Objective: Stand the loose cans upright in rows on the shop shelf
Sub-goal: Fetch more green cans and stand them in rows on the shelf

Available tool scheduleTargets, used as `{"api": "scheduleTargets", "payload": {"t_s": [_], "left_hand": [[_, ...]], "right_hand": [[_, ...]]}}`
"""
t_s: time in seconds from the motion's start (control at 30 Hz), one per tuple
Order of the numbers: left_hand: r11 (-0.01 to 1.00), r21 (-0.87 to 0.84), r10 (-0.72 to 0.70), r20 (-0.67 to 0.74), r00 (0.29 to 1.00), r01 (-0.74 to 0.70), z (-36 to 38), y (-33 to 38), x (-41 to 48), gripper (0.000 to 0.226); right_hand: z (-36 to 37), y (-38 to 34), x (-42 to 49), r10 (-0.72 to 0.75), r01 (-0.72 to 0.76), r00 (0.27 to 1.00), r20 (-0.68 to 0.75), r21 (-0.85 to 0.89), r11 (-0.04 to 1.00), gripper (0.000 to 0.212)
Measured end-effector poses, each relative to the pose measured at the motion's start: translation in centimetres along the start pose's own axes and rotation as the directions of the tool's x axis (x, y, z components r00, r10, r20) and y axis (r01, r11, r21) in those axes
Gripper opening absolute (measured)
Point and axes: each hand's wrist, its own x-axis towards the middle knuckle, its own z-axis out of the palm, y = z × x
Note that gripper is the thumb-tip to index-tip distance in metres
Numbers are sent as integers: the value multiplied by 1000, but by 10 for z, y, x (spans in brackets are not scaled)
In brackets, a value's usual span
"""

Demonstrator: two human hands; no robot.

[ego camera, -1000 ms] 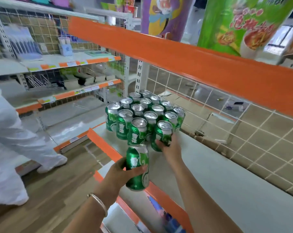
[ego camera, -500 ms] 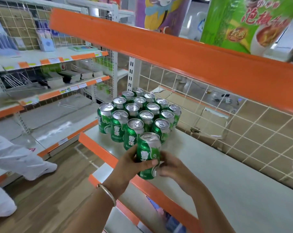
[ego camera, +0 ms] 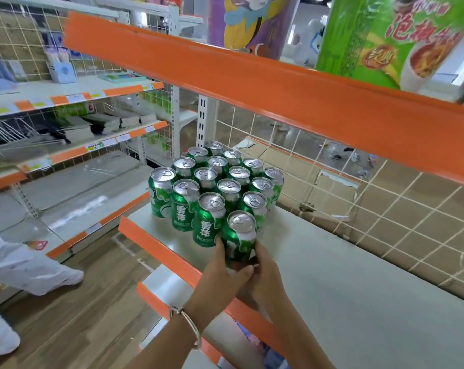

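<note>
Several green cans point(ego camera: 214, 182) stand upright in tight rows at the left end of the white shelf point(ego camera: 358, 283). One more green can point(ego camera: 241, 235) stands upright at the near right corner of the block, beside the front can of the neighbouring row. My left hand point(ego camera: 222, 278) grips its lower left side, thumb across the base. Around its lower right side curls my right hand point(ego camera: 265, 275). A metal bangle circles my left wrist.
An orange shelf lip point(ego camera: 159, 251) runs along the front edge, and an orange upper shelf edge point(ego camera: 278, 86) hangs overhead. A wire grid back panel point(ego camera: 385, 209) stands behind the shelf. A person in white clothing point(ego camera: 25, 262) stands on the wooden floor at left.
The held can has moved up from below the shelf edge onto the shelf beside the front row. My right hand left the standing cans and joined the left on it.
</note>
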Motion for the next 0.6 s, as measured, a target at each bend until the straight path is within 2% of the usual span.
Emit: {"api": "scheduleTargets", "payload": {"t_s": [0.03, 0.07, 0.13, 0.2, 0.3, 0.33, 0.43, 0.5, 0.6], "left_hand": [[1000, 10, -24, 11, 1000, 24, 3, -2, -3, 70], [999, 17, -45, 34, 998, 44, 5, -5, -4, 69], [997, 32, -75, 72, 995, 73, 6, -9, -7, 67], [993, -12, -116, 78, 990, 117, 4, -9, -5, 58], [963, -169, -198, 94, 976, 212, 11, -10, -3, 49], [947, -212, -219, 119, 968, 240, 17, -9, -6, 53], [936, -210, -255, 155, 954, 284, 42, -5, -11, 94], [945, -194, -231, 178, 957, 264, 63, 4, -11, 89], [925, -202, -240, 347, 907, 321, 103, 23, -17, 87]], "right_hand": [[1, -2, 2, 2, -2, 1000, 1, -9, 1000, 21], [2, -3, 5, 60, -59, 998, -11, 69, 996, 20], [9, -4, 9, 141, -127, 988, -69, 170, 977, 39], [17, -1, 10, 125, -107, 985, -121, 144, 984, 45], [17, 7, 10, 26, -38, 984, -176, -66, 997, 50], [13, 7, 9, 19, -32, 984, -179, -68, 997, 52], [-9, 12, 1, -12, -4, 979, -203, -80, 997, 56], [-30, 20, -13, 28, -34, 964, -265, -20, 999, 50], [-76, 29, -47, 158, -128, 890, -427, 99, 987, 47]]}}
